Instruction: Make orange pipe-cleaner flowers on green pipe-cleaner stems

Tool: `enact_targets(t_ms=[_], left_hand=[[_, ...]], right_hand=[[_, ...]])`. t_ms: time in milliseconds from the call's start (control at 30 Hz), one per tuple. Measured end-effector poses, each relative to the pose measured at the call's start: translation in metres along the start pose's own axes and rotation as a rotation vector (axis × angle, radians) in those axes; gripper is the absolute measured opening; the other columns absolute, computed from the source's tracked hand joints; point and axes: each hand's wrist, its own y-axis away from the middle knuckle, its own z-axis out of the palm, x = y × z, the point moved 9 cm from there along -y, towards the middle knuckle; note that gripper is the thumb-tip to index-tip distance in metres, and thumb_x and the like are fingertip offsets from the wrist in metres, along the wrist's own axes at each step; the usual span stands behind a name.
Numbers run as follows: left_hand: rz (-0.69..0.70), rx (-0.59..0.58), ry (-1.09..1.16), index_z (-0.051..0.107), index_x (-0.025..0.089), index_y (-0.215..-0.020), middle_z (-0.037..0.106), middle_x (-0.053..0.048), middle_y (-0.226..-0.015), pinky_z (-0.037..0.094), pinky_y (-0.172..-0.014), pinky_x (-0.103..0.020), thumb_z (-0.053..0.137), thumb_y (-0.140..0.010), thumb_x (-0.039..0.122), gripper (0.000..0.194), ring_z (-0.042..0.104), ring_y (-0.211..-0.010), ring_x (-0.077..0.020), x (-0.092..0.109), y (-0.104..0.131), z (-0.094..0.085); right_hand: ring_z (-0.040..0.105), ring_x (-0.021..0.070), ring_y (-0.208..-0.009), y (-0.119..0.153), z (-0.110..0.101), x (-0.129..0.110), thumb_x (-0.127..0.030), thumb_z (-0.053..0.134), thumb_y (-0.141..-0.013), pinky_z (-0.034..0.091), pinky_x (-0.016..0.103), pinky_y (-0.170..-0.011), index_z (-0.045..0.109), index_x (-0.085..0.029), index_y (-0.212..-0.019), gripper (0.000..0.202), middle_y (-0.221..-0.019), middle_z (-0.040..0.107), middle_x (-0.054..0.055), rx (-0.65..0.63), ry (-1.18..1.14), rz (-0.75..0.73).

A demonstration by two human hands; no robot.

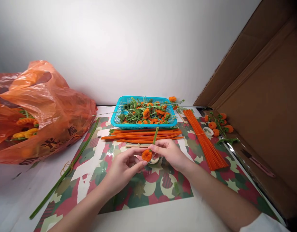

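Observation:
Between my two hands, above the middle of the table, is a small orange pipe-cleaner pumpkin (146, 155). My left hand (127, 164) steadies it from the left, with thumb and fingers curled about it. A short green pipe cleaner (155, 135) rises from its top, pinched near the lower end by my right hand (167, 153). Just behind the pumpkin a roll of pale tape (153, 160) is partly hidden. Loose orange pipe cleaners (143, 135) lie beyond my fingers, with a thin wooden stick (136, 146) in front of them.
A blue basket (144, 125) at the back holds pumpkins and green stems. An orange plastic bag (49, 106) fills the left side. To the right are a tied orange pipe-cleaner bundle (203, 138), finished pumpkin sprigs (219, 124), pink-handled scissors (261, 167) and a cardboard wall (259, 96).

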Motion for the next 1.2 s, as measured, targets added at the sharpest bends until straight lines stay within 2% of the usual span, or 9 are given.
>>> enact_targets(t_ms=[100, 200, 367, 433, 533, 633, 733, 900, 1200], left_hand=[[0.004, 0.035, 0.038, 0.066, 0.02, -0.099, 0.065, 0.001, -0.067, 0.051, -0.053, -0.021, 0.069, -0.077, 0.029, 0.024, 0.06, -0.056, -0.0112, -0.002, 0.001, -0.002], [-0.02, 0.044, 0.078, 0.067, 0.019, -0.092, 0.067, 0.0, -0.072, 0.053, -0.052, -0.023, 0.07, -0.075, 0.03, 0.02, 0.061, -0.055, -0.0119, -0.005, 0.001, -0.002], [-0.121, 0.061, 0.184, 0.066, 0.017, -0.083, 0.068, -0.002, -0.075, 0.05, -0.046, -0.02, 0.075, -0.07, 0.032, 0.022, 0.058, -0.054, -0.0104, -0.012, -0.001, 0.0], [-0.165, 0.074, 0.231, 0.065, 0.016, -0.084, 0.068, -0.002, -0.073, 0.049, -0.045, -0.018, 0.076, -0.068, 0.033, 0.026, 0.057, -0.054, -0.0097, -0.016, -0.002, 0.0], [-0.182, 0.113, 0.26, 0.063, 0.017, -0.092, 0.068, -0.001, -0.075, 0.048, -0.046, -0.017, 0.075, -0.07, 0.035, 0.031, 0.057, -0.054, -0.0085, -0.017, -0.001, -0.002], [-0.132, 0.114, 0.245, 0.061, 0.019, -0.104, 0.068, -0.002, -0.083, 0.049, -0.05, -0.019, 0.072, -0.074, 0.036, 0.036, 0.061, -0.061, -0.0108, -0.013, -0.001, -0.004], [-0.058, 0.104, 0.187, 0.062, 0.02, -0.11, 0.068, -0.003, -0.083, 0.053, -0.059, -0.023, 0.07, -0.076, 0.035, 0.038, 0.063, -0.07, -0.0142, -0.008, -0.001, -0.006], [0.015, 0.135, 0.12, 0.067, 0.019, -0.101, 0.07, -0.004, -0.088, 0.056, -0.069, -0.028, 0.075, -0.071, 0.029, 0.032, 0.065, -0.074, -0.0162, -0.003, -0.001, -0.009], [0.069, 0.136, 0.045, 0.07, 0.018, -0.094, 0.074, -0.005, -0.085, 0.059, -0.071, -0.032, 0.072, -0.074, 0.028, 0.022, 0.07, -0.076, -0.021, 0.003, 0.001, -0.009]], right_hand=[[0.056, 0.0096, -0.058, 0.0, 0.0, 0.003, -0.052, 0.075, -0.064, 0.045, 0.023, -0.06, 0.069, -0.013, -0.067, 0.04, -0.065, 0.066, 0.002, 0.006, -0.008, 0.014], [0.055, 0.0092, -0.058, 0.001, 0.001, 0.005, -0.051, 0.077, -0.062, 0.045, 0.022, -0.058, 0.069, -0.013, -0.067, 0.039, -0.065, 0.066, 0.002, 0.014, -0.006, 0.011], [0.056, 0.0089, -0.057, 0.001, 0.001, 0.008, -0.05, 0.077, -0.062, 0.046, 0.021, -0.056, 0.07, -0.014, -0.068, 0.038, -0.065, 0.066, 0.001, 0.025, -0.018, 0.012], [0.058, 0.0098, -0.059, 0.001, 0.003, 0.01, -0.05, 0.076, -0.063, 0.048, 0.022, -0.057, 0.071, -0.013, -0.073, 0.038, -0.069, 0.068, 0.003, 0.016, -0.048, 0.027], [0.063, 0.0128, -0.066, 0.001, 0.003, 0.01, -0.042, 0.083, -0.055, 0.051, 0.025, -0.063, 0.071, -0.014, -0.081, 0.04, -0.077, 0.071, 0.004, 0.034, -0.105, 0.023], [0.064, 0.0146, -0.07, 0.0, -0.003, 0.01, -0.039, 0.085, -0.053, 0.053, 0.028, -0.068, 0.072, -0.015, -0.083, 0.04, -0.081, 0.072, 0.004, 0.104, -0.124, 0.013], [0.063, 0.0123, -0.065, 0.001, -0.003, 0.013, -0.041, 0.083, -0.056, 0.052, 0.027, -0.067, 0.073, -0.015, -0.081, 0.038, -0.078, 0.071, 0.003, 0.101, -0.122, 0.069], [0.059, 0.0088, -0.056, 0.004, 0.003, 0.014, -0.039, 0.083, -0.056, 0.048, 0.024, -0.059, 0.074, -0.013, -0.086, 0.041, -0.069, 0.07, 0.002, 0.046, -0.122, 0.11], [0.057, 0.0089, -0.055, 0.007, 0.009, 0.008, -0.044, 0.079, -0.062, 0.049, 0.024, -0.058, 0.074, -0.013, -0.078, 0.035, -0.064, 0.067, 0.002, 0.006, -0.054, 0.048]])
